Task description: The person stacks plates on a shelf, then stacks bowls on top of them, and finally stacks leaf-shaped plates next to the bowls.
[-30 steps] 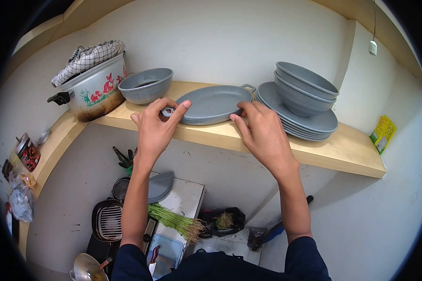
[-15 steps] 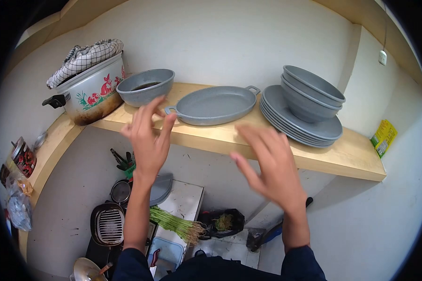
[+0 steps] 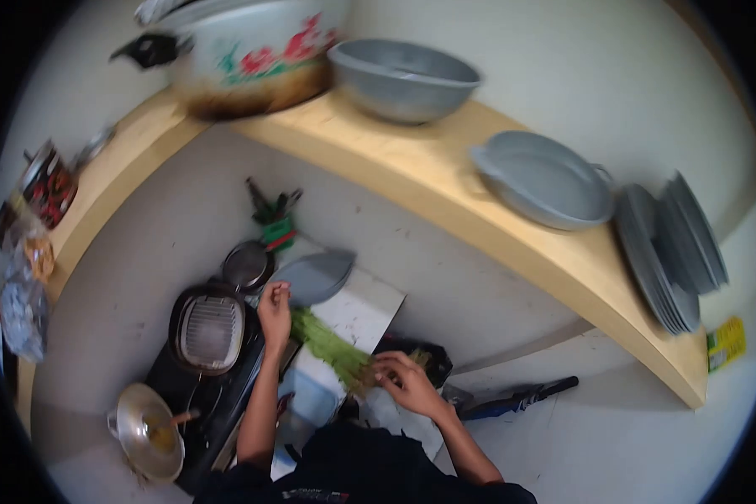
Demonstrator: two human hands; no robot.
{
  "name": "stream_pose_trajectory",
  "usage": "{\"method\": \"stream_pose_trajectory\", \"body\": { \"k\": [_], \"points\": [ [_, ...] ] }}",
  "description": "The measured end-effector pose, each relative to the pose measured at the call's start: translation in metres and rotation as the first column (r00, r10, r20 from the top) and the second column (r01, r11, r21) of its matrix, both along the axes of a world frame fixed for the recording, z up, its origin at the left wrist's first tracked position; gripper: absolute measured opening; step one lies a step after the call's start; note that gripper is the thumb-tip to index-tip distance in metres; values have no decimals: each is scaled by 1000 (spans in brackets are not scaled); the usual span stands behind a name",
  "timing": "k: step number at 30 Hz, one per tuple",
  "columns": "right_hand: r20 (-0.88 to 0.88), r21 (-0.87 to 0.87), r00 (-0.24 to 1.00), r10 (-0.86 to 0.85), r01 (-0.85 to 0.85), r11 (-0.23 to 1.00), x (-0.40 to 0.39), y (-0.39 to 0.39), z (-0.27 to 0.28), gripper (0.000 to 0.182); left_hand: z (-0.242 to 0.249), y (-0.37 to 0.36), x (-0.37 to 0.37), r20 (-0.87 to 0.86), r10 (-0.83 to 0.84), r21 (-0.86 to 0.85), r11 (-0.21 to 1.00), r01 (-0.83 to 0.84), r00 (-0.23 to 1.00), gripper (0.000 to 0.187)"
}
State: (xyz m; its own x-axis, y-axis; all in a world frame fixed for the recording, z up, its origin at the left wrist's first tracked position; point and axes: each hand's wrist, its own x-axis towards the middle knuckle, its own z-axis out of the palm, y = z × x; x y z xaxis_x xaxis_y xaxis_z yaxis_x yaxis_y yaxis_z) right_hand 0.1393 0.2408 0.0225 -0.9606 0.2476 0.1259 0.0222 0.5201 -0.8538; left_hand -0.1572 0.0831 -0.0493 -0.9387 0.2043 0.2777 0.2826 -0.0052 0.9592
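My left hand (image 3: 275,317) is raised between the grill pan (image 3: 211,328) and the bundle of long green vegetables (image 3: 330,347), its fingers loosely bent and nothing visible in them. Grey plates (image 3: 315,279) lie just beyond it on the white counter (image 3: 373,304). My right hand (image 3: 409,386) hangs over the root end of the bundle, fingers curved and apart from the thumb; no held object shows. Whether it touches the roots is unclear through the blur.
The wooden shelf (image 3: 403,172) curves above, bearing a decorated pot (image 3: 265,63), a deep grey bowl (image 3: 405,82), an oval dish (image 3: 550,181) and stacked plates and bowls (image 3: 659,252). A wok (image 3: 149,433) sits lower left; a folded umbrella (image 3: 521,398) lies right.
Both hands have dropped from in front of the shelf to over the counter. The view has turned down and left, so the shelf dishes appear further right.
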Motion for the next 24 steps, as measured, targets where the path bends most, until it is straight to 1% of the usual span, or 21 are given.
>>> {"method": "stream_pose_trajectory", "body": {
  "k": [1, 4, 6, 8, 10, 11, 13, 14, 15, 16, 18, 19, 20, 22, 24],
  "points": [
    [21, -39, 1000, 23, -22, 999, -7, -1, -16, 21, -21, -12, -6, 50, 11, -32, 999, -10, 999, 15],
    [-25, -82, 999, 25, -27, 996, -33, -4, -57, 20, -75, -47, -27, 168, 30, -112, 994, -11, 985, 17],
    [49, -145, 999, -15, 22, 989, -50, -10, -65, 18, -95, -70, -30, 322, -17, -156, 985, 70, 947, 24],
    [194, -166, 981, -21, 54, 985, -65, -10, -78, 20, -111, -84, -23, 392, -21, -113, 991, 71, 920, 24],
    [314, -212, 949, -7, 77, 974, -83, -4, -115, 24, -118, -89, -14, 453, -32, -34, 998, 53, 891, 23],
    [284, -273, 959, -7, 88, 958, -91, -2, -136, 25, -130, -92, -12, 493, -76, 39, 997, 65, 867, 26],
    [221, -391, 975, -16, 103, 915, -109, 1, -167, 28, -138, -91, -10, 491, -76, 73, 996, 46, 868, 28],
    [264, -429, 964, -19, 135, 893, -118, 4, -176, 27, -141, -90, -10, 488, -77, 90, 995, 37, 869, 30],
    [303, -462, 953, -4, 151, 874, -128, 10, -186, 26, -146, -89, -14, 505, -91, 105, 993, 44, 858, 36],
    [341, -494, 940, 10, 169, 853, -139, 17, -196, 25, -148, -85, -18, 483, -103, 104, 993, 61, 869, 37],
    [347, -487, 938, 14, 168, 857, -165, 29, -220, 25, -151, -76, -25, 442, -136, 98, 990, 103, 887, 40],
    [351, -484, 936, 12, 171, 858, -177, 33, -223, 25, -151, -71, -27, 452, -121, 94, 992, 88, 884, 47],
    [380, -413, 925, 2, 167, 895, -191, 39, -225, 24, -151, -65, -31, 461, -108, 92, 993, 74, 880, 55],
    [411, -423, 911, -41, 230, 877, -216, 44, -222, 23, -150, -51, -43, 474, -88, 91, 995, 50, 876, 73],
    [399, -391, 914, -80, 248, 886, -238, 50, -218, 24, -150, -39, -57, 508, -18, 22, 1000, 8, 861, 80]
  ]
}}
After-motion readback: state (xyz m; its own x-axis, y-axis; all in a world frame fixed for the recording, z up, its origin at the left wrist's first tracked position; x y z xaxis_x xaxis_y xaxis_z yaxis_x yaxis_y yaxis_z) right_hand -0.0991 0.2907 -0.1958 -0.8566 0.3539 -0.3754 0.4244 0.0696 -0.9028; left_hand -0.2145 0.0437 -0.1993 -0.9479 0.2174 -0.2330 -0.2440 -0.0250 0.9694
